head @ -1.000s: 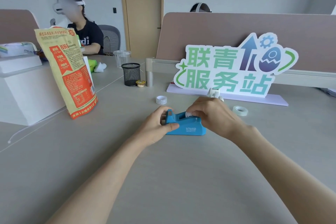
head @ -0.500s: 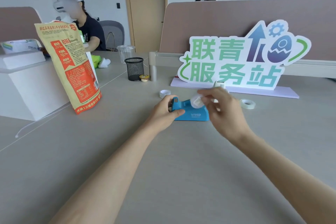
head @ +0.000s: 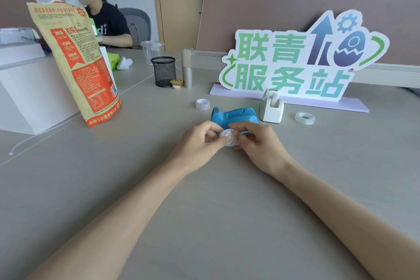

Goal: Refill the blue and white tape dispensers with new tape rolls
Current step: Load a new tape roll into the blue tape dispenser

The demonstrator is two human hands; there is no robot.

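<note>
Near base of blue dispenser [head: 234, 116] hidden behind both hands. Small clear spool [head: 229, 137] mostly covered by fingers [head: 213, 128] of left hand [head: 200, 143] and right hand [head: 256, 143]; can't tell if tape is on it. Both forearms cut off at 6 o'clock edge. Print on roll [head: 202, 104] at 11 o'clock of dispenser too small to read. Fine text on orange bag [head: 79, 63] blurred. Sign [head: 295, 57] hides partition base. Far person's face blurred.
</note>
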